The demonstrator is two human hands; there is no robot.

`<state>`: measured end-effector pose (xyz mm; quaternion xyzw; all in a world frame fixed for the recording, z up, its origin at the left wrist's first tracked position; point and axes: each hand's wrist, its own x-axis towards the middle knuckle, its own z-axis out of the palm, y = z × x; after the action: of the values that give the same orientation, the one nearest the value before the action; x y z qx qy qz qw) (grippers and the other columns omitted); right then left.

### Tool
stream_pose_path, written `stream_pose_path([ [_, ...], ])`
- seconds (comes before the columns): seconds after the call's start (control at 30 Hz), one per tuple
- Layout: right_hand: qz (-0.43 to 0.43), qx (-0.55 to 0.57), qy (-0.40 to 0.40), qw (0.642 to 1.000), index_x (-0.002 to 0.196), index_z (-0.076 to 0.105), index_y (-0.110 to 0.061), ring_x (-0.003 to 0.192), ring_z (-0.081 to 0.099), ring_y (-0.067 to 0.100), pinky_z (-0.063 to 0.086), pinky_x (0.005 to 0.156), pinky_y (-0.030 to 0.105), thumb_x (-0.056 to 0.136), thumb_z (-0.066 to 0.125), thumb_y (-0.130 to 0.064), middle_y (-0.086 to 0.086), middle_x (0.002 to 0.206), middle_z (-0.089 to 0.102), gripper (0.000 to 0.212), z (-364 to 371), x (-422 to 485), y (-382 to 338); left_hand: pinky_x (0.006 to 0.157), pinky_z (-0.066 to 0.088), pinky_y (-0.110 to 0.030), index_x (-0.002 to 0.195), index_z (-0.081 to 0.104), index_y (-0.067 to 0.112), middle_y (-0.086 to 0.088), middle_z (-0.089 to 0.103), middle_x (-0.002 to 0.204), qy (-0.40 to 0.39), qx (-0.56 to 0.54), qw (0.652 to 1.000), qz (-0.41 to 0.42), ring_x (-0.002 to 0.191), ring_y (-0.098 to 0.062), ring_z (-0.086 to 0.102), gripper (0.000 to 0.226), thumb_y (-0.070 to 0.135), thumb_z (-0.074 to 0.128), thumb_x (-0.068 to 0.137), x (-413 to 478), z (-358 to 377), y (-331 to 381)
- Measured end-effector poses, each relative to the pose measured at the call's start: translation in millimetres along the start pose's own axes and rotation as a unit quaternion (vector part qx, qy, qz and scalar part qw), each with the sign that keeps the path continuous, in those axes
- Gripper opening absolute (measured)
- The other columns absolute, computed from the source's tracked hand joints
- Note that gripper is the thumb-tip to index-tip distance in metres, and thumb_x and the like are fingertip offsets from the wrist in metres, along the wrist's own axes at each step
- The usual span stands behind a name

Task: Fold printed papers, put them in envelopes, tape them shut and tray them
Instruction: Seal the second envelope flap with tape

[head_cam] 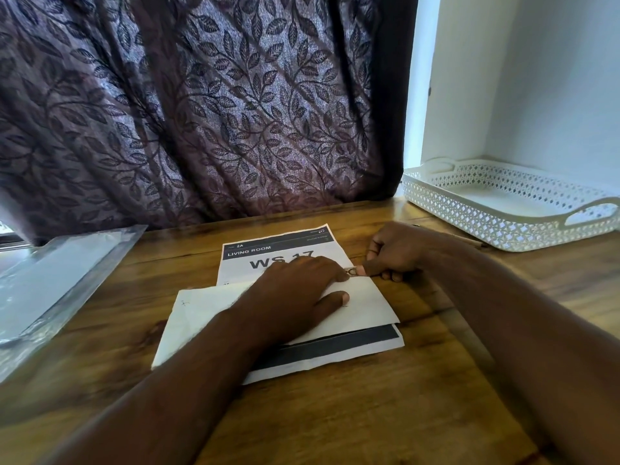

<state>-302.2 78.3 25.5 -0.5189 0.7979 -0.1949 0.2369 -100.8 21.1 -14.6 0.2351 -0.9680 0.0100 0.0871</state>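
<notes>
A printed paper (pixel 271 248) headed "LIVING ROOM" and "WS 17" lies in the middle of the wooden table (pixel 335 414). Its near part is folded up over itself, white back facing up (pixel 201 317), with a dark printed band showing along the near edge. My left hand (pixel 302 290) presses flat on the folded flap, fingers spread. My right hand (pixel 391 255) is curled at the right end of the fold line, thumb and forefinger pinching at the crease. The white lattice tray (pixel 503 223) stands at the back right with nothing in it.
A clear plastic sleeve (pixel 50 283) holding pale sheets lies at the left edge of the table. A dark leaf-patterned curtain (pixel 201 112) hangs right behind the table. A white wall (pixel 536 78) rises behind the tray.
</notes>
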Motion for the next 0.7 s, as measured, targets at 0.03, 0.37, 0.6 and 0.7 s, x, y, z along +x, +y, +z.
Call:
stream_pose_path([
  [0.03, -0.001, 0.002, -0.008, 1.000, 0.091, 0.067, -0.007, 0.048, 0.055, 0.010, 0.045, 0.048, 0.021, 0.086, 0.077, -0.015, 0.003, 0.063, 0.065, 0.014, -2, 0, 0, 0.110, 0.037, -0.041, 0.141, 0.043, 0.038, 0.015, 0.044, 0.149, -0.001, 0.006, 1.000, -0.002, 0.135, -0.008, 0.041, 0.045, 0.056, 0.037, 0.101, 0, 0, 0],
  [0.37, 0.006, 0.037, 0.016, 0.999, 0.093, 0.069, -0.005, 0.046, 0.052, 0.011, 0.046, 0.052, 0.024, 0.095, 0.066, -0.018, 0.003, 0.062, 0.065, 0.014, 1, -3, 0, 0.111, 0.036, -0.042, 0.146, 0.034, 0.040, 0.011, 0.039, 0.153, -0.014, 0.026, 0.999, -0.042, 0.137, -0.012, 0.040, 0.053, 0.064, 0.033, 0.099, -4, -7, 6],
  [0.6, 0.010, 0.030, 0.026, 0.999, 0.089, 0.064, -0.010, 0.053, 0.053, 0.013, 0.045, 0.050, 0.024, 0.083, 0.080, -0.030, 0.003, 0.064, 0.064, 0.027, 8, -3, -5, 0.112, 0.031, -0.045, 0.153, 0.024, 0.042, 0.008, 0.031, 0.158, -0.033, 0.067, 0.996, -0.049, 0.143, -0.016, 0.031, 0.059, 0.065, 0.025, 0.099, -6, -6, 6],
  [0.7, 0.016, 0.016, 0.036, 0.999, 0.089, 0.065, -0.011, 0.052, 0.053, 0.012, 0.045, 0.050, 0.023, 0.088, 0.076, -0.027, 0.002, 0.063, 0.064, 0.020, 10, -3, -5, 0.118, 0.023, -0.049, 0.156, 0.020, 0.039, 0.006, 0.021, 0.164, -0.050, 0.067, 0.993, -0.087, 0.150, -0.018, 0.020, 0.069, 0.072, 0.021, 0.095, -5, -3, 4],
])
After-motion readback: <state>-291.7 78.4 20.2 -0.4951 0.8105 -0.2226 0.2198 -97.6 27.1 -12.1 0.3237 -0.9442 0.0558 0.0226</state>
